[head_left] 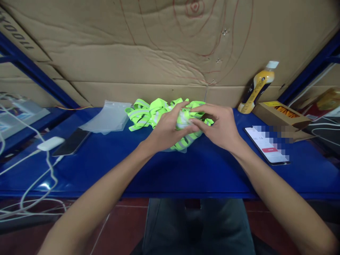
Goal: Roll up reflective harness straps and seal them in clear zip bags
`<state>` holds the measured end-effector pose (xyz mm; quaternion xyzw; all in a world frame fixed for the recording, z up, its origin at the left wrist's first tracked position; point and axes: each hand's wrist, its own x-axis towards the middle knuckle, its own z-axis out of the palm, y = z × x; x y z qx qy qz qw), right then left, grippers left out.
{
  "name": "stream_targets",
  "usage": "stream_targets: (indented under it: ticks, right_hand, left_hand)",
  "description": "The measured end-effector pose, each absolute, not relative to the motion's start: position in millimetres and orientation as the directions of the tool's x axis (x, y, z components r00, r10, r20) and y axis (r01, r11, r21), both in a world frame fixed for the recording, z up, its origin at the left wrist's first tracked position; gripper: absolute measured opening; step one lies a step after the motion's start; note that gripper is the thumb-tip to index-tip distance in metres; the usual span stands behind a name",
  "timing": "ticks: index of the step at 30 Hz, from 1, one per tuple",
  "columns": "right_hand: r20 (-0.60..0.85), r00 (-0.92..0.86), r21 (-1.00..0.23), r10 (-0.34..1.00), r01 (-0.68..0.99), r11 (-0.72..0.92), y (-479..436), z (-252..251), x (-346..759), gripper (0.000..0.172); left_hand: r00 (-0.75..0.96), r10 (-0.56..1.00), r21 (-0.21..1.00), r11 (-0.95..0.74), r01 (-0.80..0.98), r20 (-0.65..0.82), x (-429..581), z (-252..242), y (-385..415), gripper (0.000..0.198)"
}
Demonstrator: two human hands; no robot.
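Note:
My left hand (170, 128) is closed around a clear plastic bag (183, 120), which has a neon-yellow reflective strap (183, 143) in or against it. My right hand (218, 124) pinches the bag's right side between thumb and fingers. Part of the bag's lower edge shows beneath my left hand. Right behind lies a heap of neon-yellow straps (143, 112) with silver-grey stripes. My hands hide part of this heap and most of the bag. Left of the heap, a stack of clear plastic bags (108, 117) rests on the blue table (164, 173).
A black phone (72, 142) and a white charger case (51, 143) with white cables lie at left. At right are a lit phone (267, 145), a yellow drink bottle (257, 88) and an open cardboard box (284, 115). A cardboard wall (106, 67) closes the back.

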<state>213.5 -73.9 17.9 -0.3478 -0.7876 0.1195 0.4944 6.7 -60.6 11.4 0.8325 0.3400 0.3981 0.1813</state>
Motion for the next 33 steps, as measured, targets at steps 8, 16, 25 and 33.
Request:
stream_targets:
  ticks: [8,16,25,33]
  right_hand:
    - [0.384,-0.664,-0.584,0.641,0.363,0.726,-84.0,52.0,209.8,0.039]
    - [0.271,-0.692,-0.608,0.669,0.416,0.676,-68.6,75.8,209.7,0.027]
    - [0.307,-0.575,-0.451,0.759,0.615,0.647,-74.3,66.1,194.1,0.043]
    - [0.219,-0.667,-0.571,0.712,0.504,0.648,-57.7,60.5,191.0,0.036]
  left_hand:
    - [0.414,0.729,0.652,-0.679,0.339,0.544,4.2,8.9,-51.4,0.062]
    - [0.290,0.744,0.743,-0.655,0.139,0.602,13.3,3.6,-42.3,0.053]
    - [0.119,0.721,0.699,-0.692,0.181,0.682,18.3,-6.6,-44.1,0.054]
    - [0.061,0.760,0.734,-0.643,0.219,0.648,16.8,-1.1,-48.6,0.061]
